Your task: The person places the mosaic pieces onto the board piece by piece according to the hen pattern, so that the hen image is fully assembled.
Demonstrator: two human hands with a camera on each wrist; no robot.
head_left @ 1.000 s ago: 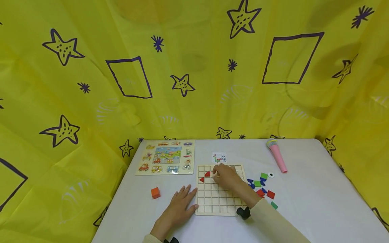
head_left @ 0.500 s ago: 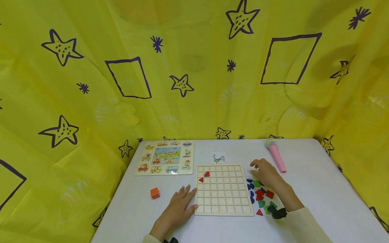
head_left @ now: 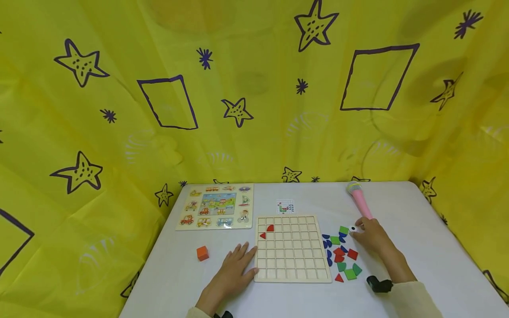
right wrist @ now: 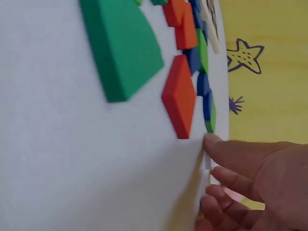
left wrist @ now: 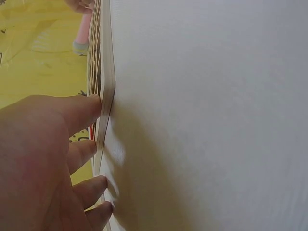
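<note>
A wooden grid board [head_left: 293, 252] lies on the table, with a red quarter-round piece [head_left: 270, 228] and a red triangle [head_left: 263, 236] in cells at its upper left. My left hand [head_left: 234, 269] is spread flat, its thumb and fingertips at the board's left edge; in the left wrist view the fingers [left wrist: 84, 156] touch the rim. To the right of the loose pieces, my right hand [head_left: 371, 234] pinches a white round piece [head_left: 352, 229] with a black dot between thumb and fingers. The right wrist view shows that white piece [right wrist: 208, 161] edge-on, low at the tabletop.
Several green, blue and red pieces [head_left: 352, 254] lie right of the board. A pink microphone [head_left: 361, 202] is beyond the right hand. A small pattern card [head_left: 285, 206] lies behind the board, a picture puzzle [head_left: 180, 221] at back left, an orange cube [head_left: 203, 253] at left.
My right hand has moved from over the board's upper cells rightward, past the loose pieces, to the white round piece and taken hold of it. The left hand has stayed put.
</note>
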